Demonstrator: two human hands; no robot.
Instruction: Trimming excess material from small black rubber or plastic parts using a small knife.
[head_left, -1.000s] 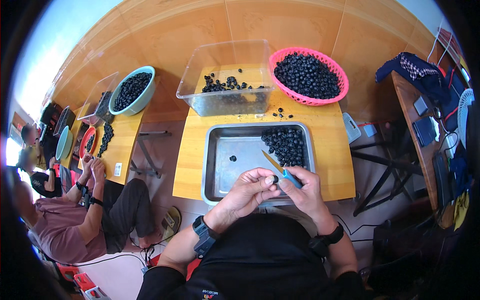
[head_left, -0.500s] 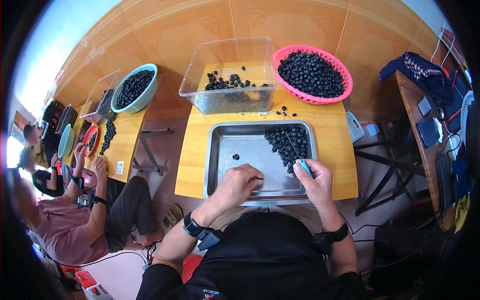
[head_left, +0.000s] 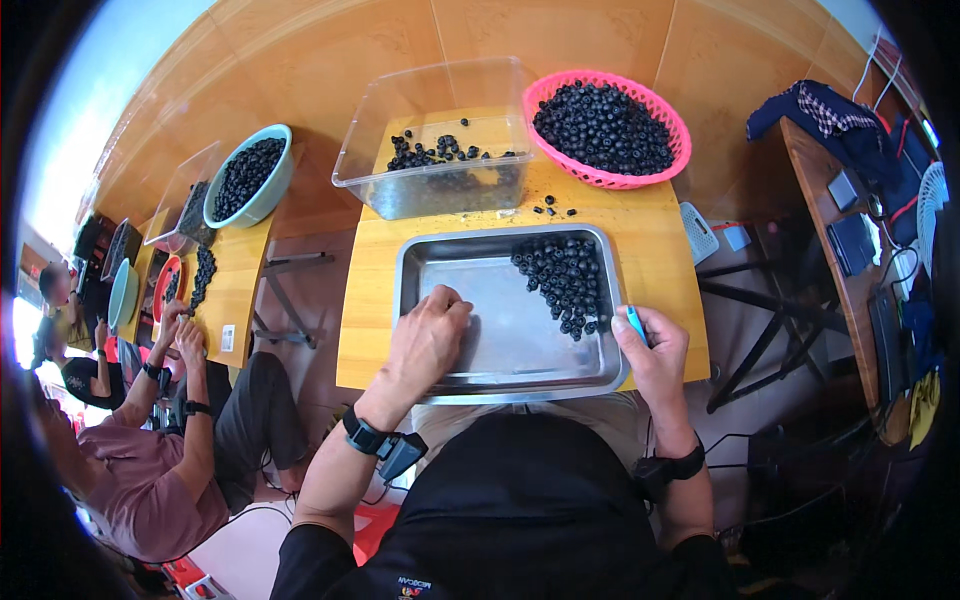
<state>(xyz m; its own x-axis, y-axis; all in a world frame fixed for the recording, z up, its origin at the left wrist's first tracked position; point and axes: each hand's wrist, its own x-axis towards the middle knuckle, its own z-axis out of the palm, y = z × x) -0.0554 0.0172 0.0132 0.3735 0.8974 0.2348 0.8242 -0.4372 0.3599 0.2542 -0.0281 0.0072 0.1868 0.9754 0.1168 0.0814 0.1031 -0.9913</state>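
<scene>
In front of me a shallow metal tray (head_left: pixel 490 385) holds a heap of small black round parts (head_left: pixel 570 280), some with a hole in the end, gathered at its right side. My left hand (head_left: pixel 428 335) is over the tray's left part, fingers curled and pressed together; whatever they pinch is hidden. Beside the right rim, my right hand (head_left: pixel 655 350) is closed round a thin tool with a blue handle (head_left: pixel 635 322); its shaft cannot be made out now.
Behind the tray stand a clear plastic bin (head_left: pixel 430 190) with scattered black parts and a full pink basket (head_left: pixel 675 130). A few loose parts (head_left: pixel 550 205) lie between. At left, a co-worker (head_left: pixel 150 470) sits by another table with a pale green bowl (head_left: pixel 270 200).
My left hand moved left over the spot where a lone black part lay, which no longer shows. My right hand drew the blue-handled tool away from the heap, toward the right rim.
</scene>
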